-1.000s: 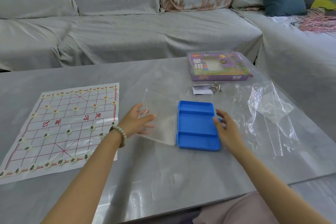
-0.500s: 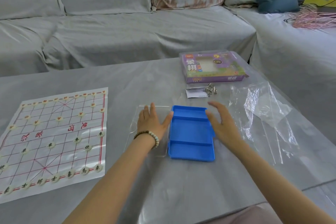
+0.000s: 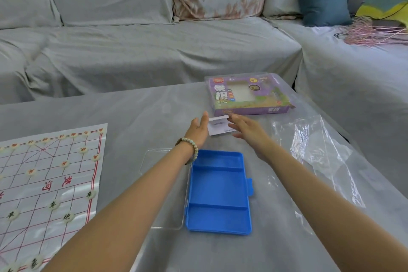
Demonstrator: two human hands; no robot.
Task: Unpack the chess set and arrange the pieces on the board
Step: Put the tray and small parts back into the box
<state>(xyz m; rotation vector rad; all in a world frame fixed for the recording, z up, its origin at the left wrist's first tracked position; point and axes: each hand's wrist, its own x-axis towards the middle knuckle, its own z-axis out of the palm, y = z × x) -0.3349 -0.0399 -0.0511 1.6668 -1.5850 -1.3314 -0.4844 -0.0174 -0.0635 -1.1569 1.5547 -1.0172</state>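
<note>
Now my left hand [image 3: 197, 130] and right hand [image 3: 251, 133] flank the slip [image 3: 217, 127], fingers straight, holding nothing; the box [image 3: 247, 95] lies just beyond, long side crosswise; pieces [image 3: 54, 205] sit on the board [image 3: 33, 183], left.

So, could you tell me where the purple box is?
The purple box sits far right on the table in the head view, just beyond the white paper slip.

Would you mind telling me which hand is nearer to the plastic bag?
Right. The right hand is just left of the bag; the left hand is farther left, past the paper slip.
</note>
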